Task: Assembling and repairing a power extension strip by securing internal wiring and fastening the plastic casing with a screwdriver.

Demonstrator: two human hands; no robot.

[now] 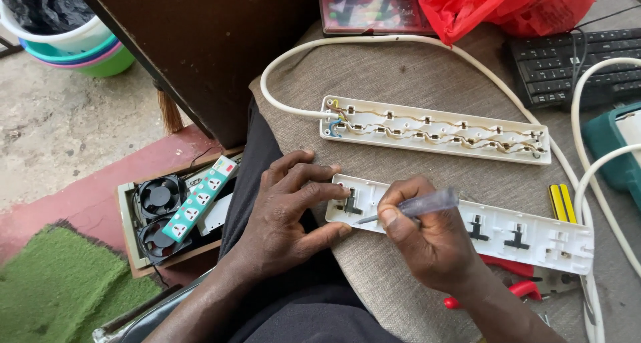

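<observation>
My left hand (287, 209) rests with spread fingers on the left end of a white power-strip cover (507, 233), steadying it on a grey cushion (394, 109). My right hand (427, 239) grips a clear-handled screwdriver (417, 206) like a pen. Its tip touches the cover's inside near a black socket part (350, 201). Further back lies the open strip base (434, 129) with brass rails and a white cable (374, 46).
Red-handled pliers (521, 286) and a yellow-black tool (562, 203) lie by the cover. A black keyboard (574, 62), red bag (501, 6) and teal object (611, 149) sit at back right. A box with fans (157, 216) and a green strip (200, 197) sits on the floor at left.
</observation>
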